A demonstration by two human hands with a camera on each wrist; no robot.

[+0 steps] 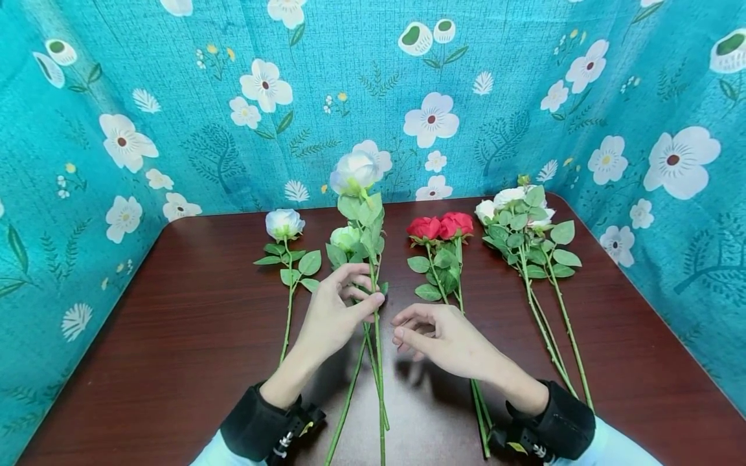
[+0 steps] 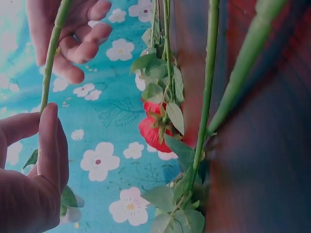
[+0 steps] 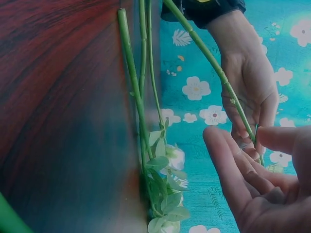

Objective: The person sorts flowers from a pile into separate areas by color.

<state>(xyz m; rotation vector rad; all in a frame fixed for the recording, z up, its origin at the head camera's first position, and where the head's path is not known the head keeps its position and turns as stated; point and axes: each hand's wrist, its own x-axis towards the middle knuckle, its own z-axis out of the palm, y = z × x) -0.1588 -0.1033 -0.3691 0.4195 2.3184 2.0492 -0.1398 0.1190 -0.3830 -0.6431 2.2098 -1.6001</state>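
Note:
My left hand (image 1: 338, 314) pinches the stem of a pale blue-white rose (image 1: 355, 173) between thumb and fingers, raised above the table with the bloom pointing away. Under it, a pale green-white rose (image 1: 345, 238) lies among leaves, and long stems (image 1: 353, 388) run toward the front edge. In the left wrist view, the pinched stem (image 2: 50, 68) passes between thumb and fingertips. Just right of that stem, my right hand (image 1: 451, 340) hovers with its fingers loosely bent, holding nothing. The right wrist view shows its fingers (image 3: 226, 160) apart from the stem.
On the brown table (image 1: 175, 323), a light blue rose (image 1: 284, 224) lies to the left. Red roses (image 1: 440, 228) lie right of the middle, their stems passing under my right hand. White roses (image 1: 509, 197) lie farther right. A turquoise floral cloth (image 1: 350, 84) hangs behind.

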